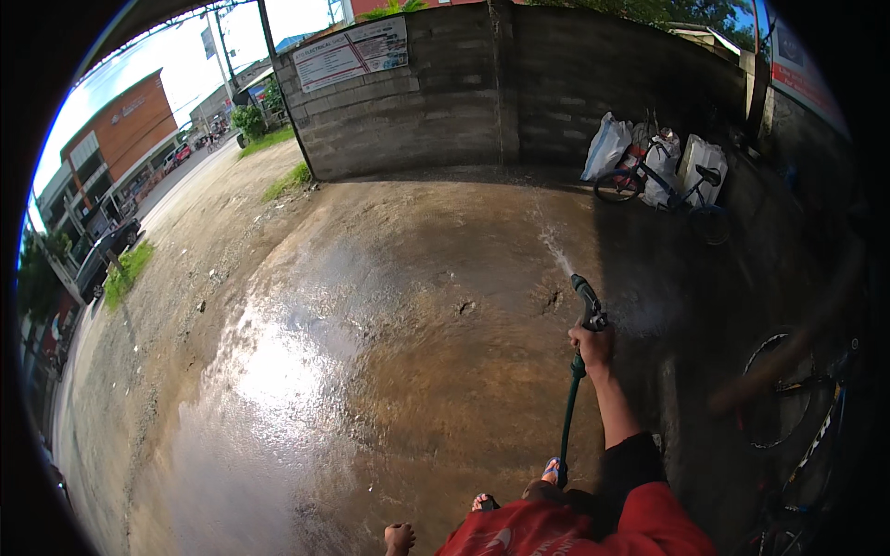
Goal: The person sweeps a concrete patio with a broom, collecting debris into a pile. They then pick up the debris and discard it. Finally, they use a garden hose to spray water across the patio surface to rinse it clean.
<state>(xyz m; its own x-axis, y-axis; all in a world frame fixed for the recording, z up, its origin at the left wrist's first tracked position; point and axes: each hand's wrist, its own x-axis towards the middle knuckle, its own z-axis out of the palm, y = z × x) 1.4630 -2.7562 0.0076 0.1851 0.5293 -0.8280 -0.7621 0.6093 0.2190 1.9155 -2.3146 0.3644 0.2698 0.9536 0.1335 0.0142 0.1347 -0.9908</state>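
Note:
My right hand point(593, 347) is wrapped round the handle of a dark green hose spray nozzle point(586, 295), held out ahead of me at arm's length. From its tip a jet of water point(554, 248) shoots away toward the far wall. The green garden hose point(568, 412) hangs from the grip down toward my feet. At the lower edge, beside my red shirt, my left hand point(399, 539) is low with its fingers curled in; nothing shows in it. Wet brown ground point(445, 389) spreads below both hands, glaring in the sun.
A bicycle point(681, 193) leans by white sacks point(607, 146) at the block wall point(408, 116). More bicycle parts point(820, 417) stand in shade at right. A low ledge point(669, 398) lies right of my arm. Left, a gravel strip point(176, 306) borders the road.

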